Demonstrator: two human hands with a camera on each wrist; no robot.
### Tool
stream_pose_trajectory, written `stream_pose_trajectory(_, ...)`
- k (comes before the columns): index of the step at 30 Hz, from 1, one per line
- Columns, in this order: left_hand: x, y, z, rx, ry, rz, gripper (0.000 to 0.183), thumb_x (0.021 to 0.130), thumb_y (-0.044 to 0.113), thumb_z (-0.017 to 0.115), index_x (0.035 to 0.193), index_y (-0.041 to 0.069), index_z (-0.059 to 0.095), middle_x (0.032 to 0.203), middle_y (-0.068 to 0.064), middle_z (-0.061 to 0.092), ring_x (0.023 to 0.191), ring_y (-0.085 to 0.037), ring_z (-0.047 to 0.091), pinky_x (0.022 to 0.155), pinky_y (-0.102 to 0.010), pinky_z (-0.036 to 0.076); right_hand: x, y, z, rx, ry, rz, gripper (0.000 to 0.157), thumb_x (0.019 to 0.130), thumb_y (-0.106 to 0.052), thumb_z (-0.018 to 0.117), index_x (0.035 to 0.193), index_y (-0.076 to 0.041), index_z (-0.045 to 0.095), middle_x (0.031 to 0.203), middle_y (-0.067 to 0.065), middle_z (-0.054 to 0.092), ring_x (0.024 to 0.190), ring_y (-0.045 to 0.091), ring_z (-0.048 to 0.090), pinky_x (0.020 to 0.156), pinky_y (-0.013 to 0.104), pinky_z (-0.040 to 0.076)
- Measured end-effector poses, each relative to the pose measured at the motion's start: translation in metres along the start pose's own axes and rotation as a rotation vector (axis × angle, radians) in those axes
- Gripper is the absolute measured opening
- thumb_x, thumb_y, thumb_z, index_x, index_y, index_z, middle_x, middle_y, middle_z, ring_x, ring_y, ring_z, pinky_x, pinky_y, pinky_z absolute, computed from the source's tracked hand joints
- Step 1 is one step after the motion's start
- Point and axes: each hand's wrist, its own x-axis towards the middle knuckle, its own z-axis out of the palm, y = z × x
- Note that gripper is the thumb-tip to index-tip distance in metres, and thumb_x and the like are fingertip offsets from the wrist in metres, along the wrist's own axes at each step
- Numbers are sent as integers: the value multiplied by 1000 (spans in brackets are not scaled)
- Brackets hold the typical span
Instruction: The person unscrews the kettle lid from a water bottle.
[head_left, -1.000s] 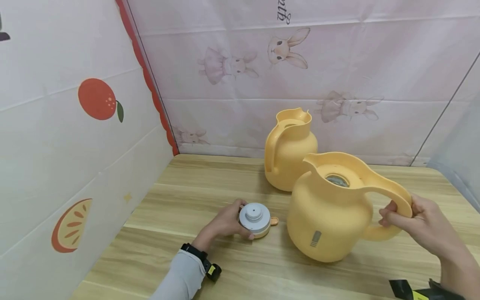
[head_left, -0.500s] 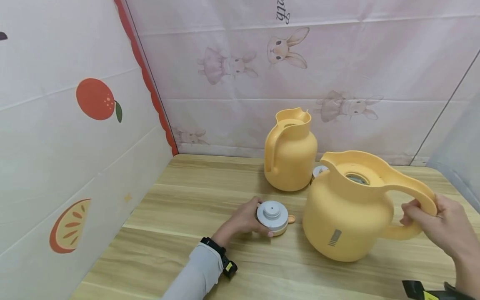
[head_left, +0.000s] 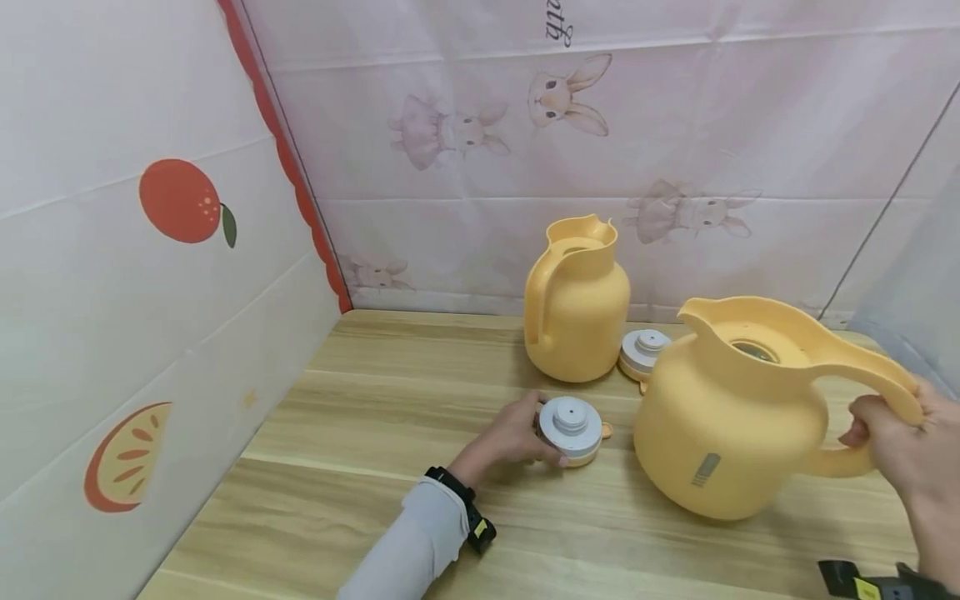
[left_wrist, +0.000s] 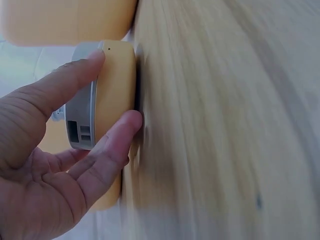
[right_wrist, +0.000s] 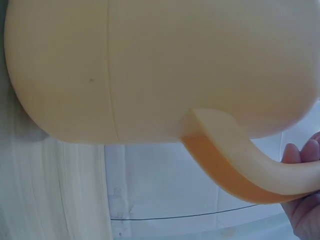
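Note:
My left hand [head_left: 519, 431] holds a round jug lid [head_left: 572, 427] by its side, thumb and fingers spread around it. The lid's grey knobbed side faces up, its yellow side faces the table, and a small tab sticks out to the right. In the left wrist view the lid [left_wrist: 114, 82] is at the tabletop; whether it touches is hard to tell. To the right, my right hand [head_left: 913, 442] grips the handle of a large yellow jug [head_left: 723, 433]. The jug's round top opening is uncovered, and its body tilts slightly. Part of the right hand is cut off in the right wrist view.
A second yellow jug [head_left: 581, 321] stands at the back near the wall, its handle toward the left. Beside it lies another grey-and-yellow lid [head_left: 642, 352], just behind the large jug. The wooden table [head_left: 360, 400] is bordered by printed wall sheets [head_left: 465, 242] at the left and back.
The large jug has moved right with my right hand, uncovering the second lid behind it. My left hand has also shifted right with its lid. The back jug has stayed in place.

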Motion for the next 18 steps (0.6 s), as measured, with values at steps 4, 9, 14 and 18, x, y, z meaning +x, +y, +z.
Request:
stream_pose_trajectory(4, 6, 2, 6, -31, 0, -21, 79, 54, 20, 87, 120, 12, 43, 92, -5, 58, 65, -14, 57, 54, -29, 51, 3, 6, -2, 66, 12, -38, 39, 79, 10, 43, 82, -29, 45, 40, -14, 43, 35, 1, 45, 34, 11, 36)
stream_pose_trajectory(9, 13, 5, 11, 30, 22, -31, 78, 56, 24, 86, 120, 14, 45, 93, -2, 59, 82, -12, 54, 75, -32, 47, 11, 12, -4, 72, 29, -55, 35, 77, 12, 40, 75, -22, 47, 37, -11, 42, 32, 2, 45, 36, 10, 38)
stream_pose_trajectory(14, 18, 12, 18, 29, 13, -29, 77, 58, 24, 85, 122, 13, 45, 93, -1, 60, 85, -11, 53, 79, -32, 45, 19, 17, -7, 153, 48, 47, 33, 76, 12, 39, 75, -20, 47, 37, -9, 42, 31, 3, 44, 34, 10, 40)
stream_pose_trajectory(18, 23, 17, 26, 25, 9, -26, 77, 58, 23, 85, 123, 13, 45, 92, -1, 60, 84, -10, 52, 78, -30, 44, 22, 18, -10, 191, 66, 121, 32, 76, 12, 38, 82, -19, 45, 40, -10, 43, 31, 4, 44, 34, 10, 41)
